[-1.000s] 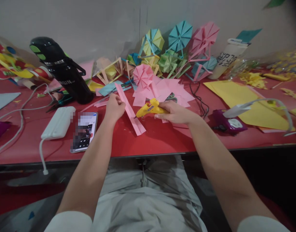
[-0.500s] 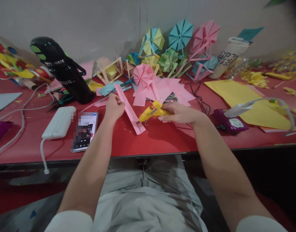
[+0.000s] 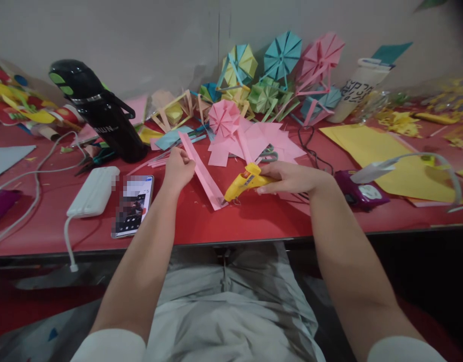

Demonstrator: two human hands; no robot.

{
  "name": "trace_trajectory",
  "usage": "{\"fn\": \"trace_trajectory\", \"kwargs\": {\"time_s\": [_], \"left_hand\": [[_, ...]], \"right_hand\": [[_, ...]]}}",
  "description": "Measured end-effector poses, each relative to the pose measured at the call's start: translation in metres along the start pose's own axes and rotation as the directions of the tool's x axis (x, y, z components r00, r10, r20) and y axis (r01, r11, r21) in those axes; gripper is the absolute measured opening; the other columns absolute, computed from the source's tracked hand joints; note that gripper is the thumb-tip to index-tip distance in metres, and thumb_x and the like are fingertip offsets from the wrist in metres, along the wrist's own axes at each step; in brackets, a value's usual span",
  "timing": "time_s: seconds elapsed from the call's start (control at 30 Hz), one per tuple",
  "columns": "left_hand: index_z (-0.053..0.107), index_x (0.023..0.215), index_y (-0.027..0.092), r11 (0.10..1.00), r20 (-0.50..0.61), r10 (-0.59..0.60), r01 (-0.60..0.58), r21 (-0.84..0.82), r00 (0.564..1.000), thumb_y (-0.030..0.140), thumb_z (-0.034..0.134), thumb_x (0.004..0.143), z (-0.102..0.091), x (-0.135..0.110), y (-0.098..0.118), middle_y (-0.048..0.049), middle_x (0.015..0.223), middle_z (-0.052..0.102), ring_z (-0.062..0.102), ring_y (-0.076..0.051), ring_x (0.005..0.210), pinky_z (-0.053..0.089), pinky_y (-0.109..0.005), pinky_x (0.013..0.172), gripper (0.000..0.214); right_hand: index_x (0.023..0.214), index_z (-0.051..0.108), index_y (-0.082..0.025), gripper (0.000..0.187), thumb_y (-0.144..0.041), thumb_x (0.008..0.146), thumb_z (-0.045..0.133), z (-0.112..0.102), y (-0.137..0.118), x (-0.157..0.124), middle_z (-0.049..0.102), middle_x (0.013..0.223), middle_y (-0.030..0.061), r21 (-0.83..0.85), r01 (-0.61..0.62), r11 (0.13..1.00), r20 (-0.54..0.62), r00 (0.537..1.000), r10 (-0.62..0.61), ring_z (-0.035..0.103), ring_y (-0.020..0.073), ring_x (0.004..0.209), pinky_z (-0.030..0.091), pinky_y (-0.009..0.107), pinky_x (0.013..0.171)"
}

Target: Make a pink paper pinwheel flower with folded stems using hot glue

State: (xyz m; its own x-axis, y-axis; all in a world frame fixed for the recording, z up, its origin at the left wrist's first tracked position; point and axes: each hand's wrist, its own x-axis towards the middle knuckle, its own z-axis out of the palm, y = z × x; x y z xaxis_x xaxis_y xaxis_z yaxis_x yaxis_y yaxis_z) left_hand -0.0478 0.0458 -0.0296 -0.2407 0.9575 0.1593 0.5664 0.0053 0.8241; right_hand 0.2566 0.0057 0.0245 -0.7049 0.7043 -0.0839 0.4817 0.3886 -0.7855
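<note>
A long folded strip of pink paper slants across the red tabletop. My left hand pinches its left edge near the upper end. A yellow hot glue gun is in the grip of my right hand, its nozzle pointing down and left at the strip's near end. Whether the nozzle touches the paper or hovers just over it, I cannot tell. Beyond the strip, a pink pleated paper disc lies against several loose pink paper pieces.
Left of my left forearm are a phone, a white power bank and a black bottle. Folded paper lanterns line the wall. Yellow sheets and a purple power block with cables are at right.
My right hand has moved the glue gun slightly right and toward me, along the strip to its near end. My left hand and the strip stay nearly still.
</note>
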Motion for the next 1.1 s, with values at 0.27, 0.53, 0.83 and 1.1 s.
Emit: {"fn": "trace_trajectory", "kwargs": {"time_s": [0.27,0.53,0.83,1.1], "left_hand": [[0.038,0.083,0.025,0.999,0.04,-0.04,0.041,-0.033,0.998,0.005,0.059,0.071,-0.002,-0.005,0.008,0.0031,0.071,0.053,0.059,-0.017,0.063,0.047,-0.033,0.064,0.032],[0.042,0.083,0.023,0.998,0.142,0.025,-0.017,-0.061,0.99,0.007,0.062,0.067,-0.002,-0.015,0.018,0.004,0.072,0.056,0.055,-0.013,0.058,0.042,-0.027,0.058,0.03],[0.039,0.085,0.023,0.99,0.383,0.016,0.038,-0.133,0.924,0.004,0.057,0.074,-0.008,-0.03,0.035,0.008,0.063,0.051,0.054,-0.011,0.051,0.039,-0.025,0.055,0.028],[0.043,0.091,0.022,0.995,0.507,0.095,-0.063,-0.08,0.857,0.014,0.059,0.081,-0.024,-0.033,0.046,0.0039,0.077,0.057,0.053,-0.01,0.058,0.041,-0.025,0.058,0.021]], "right_hand": [[0.112,0.068,-0.02,0.044,-0.046,0.077,0.077,-0.022,0.028,-0.012,0.074,0.107,0.0091,0.238,0.001,0.971,-0.448,0.887,0.109,0.067,0.0213,0.085,0.056,0.035,0.077],[0.084,0.062,-0.017,0.009,-0.022,0.077,0.065,-0.042,0.103,0.008,0.064,0.083,0.0051,0.178,-0.34,0.923,-0.947,0.197,0.255,0.06,0.0189,0.075,0.051,0.037,0.077],[0.102,0.056,-0.017,0.044,-0.022,0.062,0.074,-0.039,0.119,0.013,0.065,0.103,0.01,0.259,-0.454,0.853,-0.929,0.123,0.348,0.063,0.0244,0.091,0.052,0.044,0.087],[0.115,0.055,-0.02,0.033,-0.017,0.084,0.044,-0.033,0.075,0.002,0.062,0.118,0.0135,-0.111,-0.358,0.927,-0.982,-0.105,-0.158,0.062,0.0232,0.106,0.052,0.041,0.092]]}}
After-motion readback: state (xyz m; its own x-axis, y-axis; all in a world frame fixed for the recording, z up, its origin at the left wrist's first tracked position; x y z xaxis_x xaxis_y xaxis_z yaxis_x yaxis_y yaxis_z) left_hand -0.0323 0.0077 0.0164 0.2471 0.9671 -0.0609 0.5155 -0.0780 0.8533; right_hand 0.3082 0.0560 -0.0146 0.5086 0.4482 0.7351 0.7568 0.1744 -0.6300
